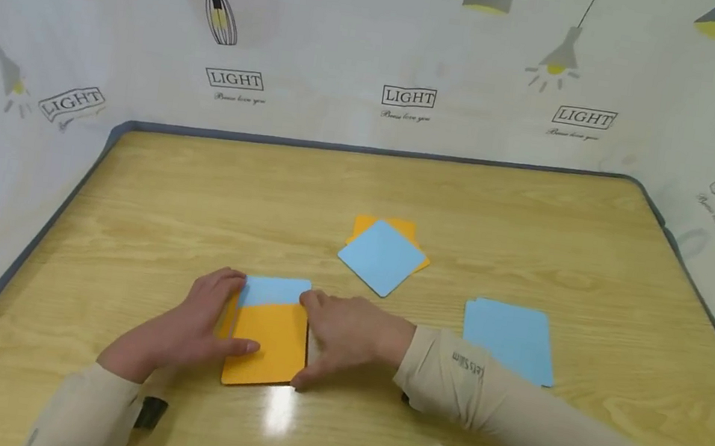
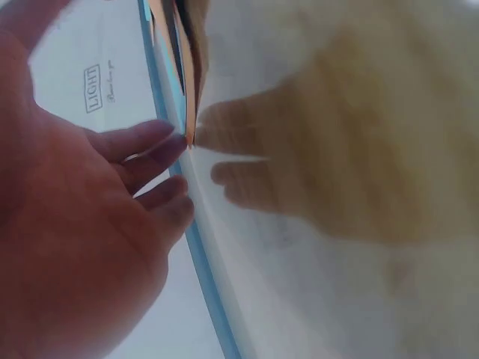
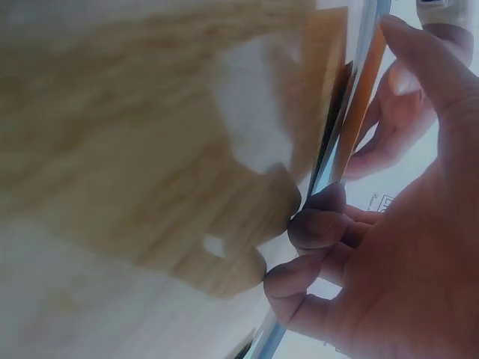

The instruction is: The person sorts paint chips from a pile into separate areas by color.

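A small pile of square cards lies in front of me, an orange card (image 1: pixel 269 347) on top and a strip of a blue card (image 1: pixel 275 293) showing past its far edge. My left hand (image 1: pixel 198 326) holds the pile's left side, thumb over the orange face and fingers along the edge. On the opposite side my right hand (image 1: pixel 349 335) grips the pile, its thumb by the near right corner and its fingertips at the far right. Seen from the right wrist, the cards are slightly fanned apart, and the right fingers (image 3: pixel 318 228) curl at their lower edge.
Farther back, a blue card (image 1: pixel 383 258) lies turned like a diamond over orange cards (image 1: pixel 398 227). Several blue cards (image 1: pixel 508 341) lie stacked at right, partly behind my right sleeve (image 1: pixel 510 401). The wooden table (image 1: pixel 233 191) meets a lamp-patterned wall covering (image 1: pixel 333 46).
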### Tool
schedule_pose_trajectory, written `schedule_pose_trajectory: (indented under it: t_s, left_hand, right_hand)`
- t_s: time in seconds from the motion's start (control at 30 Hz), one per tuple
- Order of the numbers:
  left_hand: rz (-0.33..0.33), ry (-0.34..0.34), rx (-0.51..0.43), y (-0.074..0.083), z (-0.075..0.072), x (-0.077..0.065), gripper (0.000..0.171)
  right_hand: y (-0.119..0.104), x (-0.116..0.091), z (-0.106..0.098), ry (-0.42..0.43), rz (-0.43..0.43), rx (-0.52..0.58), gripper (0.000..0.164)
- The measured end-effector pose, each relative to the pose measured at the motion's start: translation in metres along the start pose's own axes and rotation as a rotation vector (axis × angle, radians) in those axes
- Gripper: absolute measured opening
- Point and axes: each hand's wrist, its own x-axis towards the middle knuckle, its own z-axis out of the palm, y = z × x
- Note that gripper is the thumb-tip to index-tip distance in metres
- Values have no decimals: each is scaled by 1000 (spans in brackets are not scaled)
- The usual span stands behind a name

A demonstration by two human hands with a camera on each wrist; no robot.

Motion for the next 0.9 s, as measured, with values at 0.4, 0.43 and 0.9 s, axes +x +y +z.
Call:
schedule_pose_trajectory:
  t_s: [0.4, 0.43, 0.9]
  left_hand:
    - [47, 39, 140, -4, -4, 18, 61]
    - [42, 35, 137, -3, -4, 18, 61]
    - [25, 32, 117, 0, -5, 24, 58]
  right_hand:
    - [22, 18, -10, 179, 52, 43, 42]
    - [23, 21, -10, 185, 55, 43, 38]
    - [32, 38, -15, 137, 121, 127, 25]
